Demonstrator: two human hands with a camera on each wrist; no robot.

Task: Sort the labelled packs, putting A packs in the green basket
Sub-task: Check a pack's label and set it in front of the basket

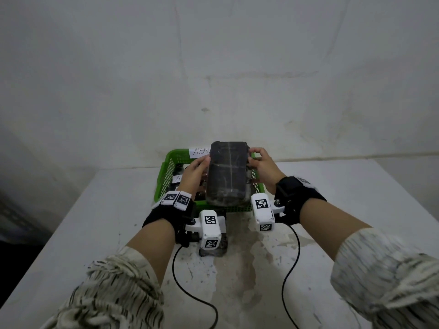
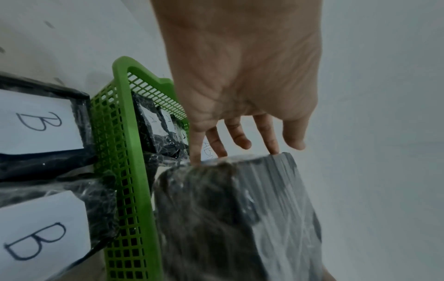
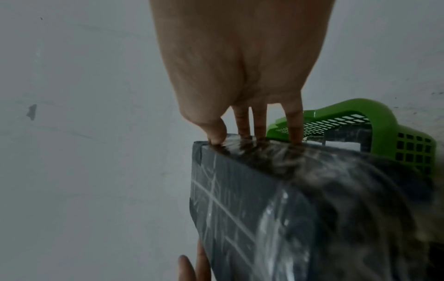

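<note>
Both hands carry a dark plastic-wrapped pack [image 1: 226, 174] [image 2: 240, 218] [image 3: 288, 209] tilted over the green basket [image 1: 166, 172] [image 2: 125, 152] [image 3: 384, 121]. Its label is hidden; only the taped face shows. My left hand [image 1: 194, 172] [image 2: 240, 76] holds the pack's left side. My right hand [image 1: 261, 165] [image 3: 240, 66] grips the far right edge with thumb and fingertips. Inside the basket lie wrapped packs, one with an A label [image 1: 177, 178].
Two packs labelled B [image 2: 40, 121] [image 2: 43, 241] lie outside the basket's left wall. Another dark pack [image 1: 213, 250] lies on the white table [image 1: 95, 222] under my left wrist. A paper label [image 1: 199, 151] hangs on the basket's back rim. The wall stands close behind.
</note>
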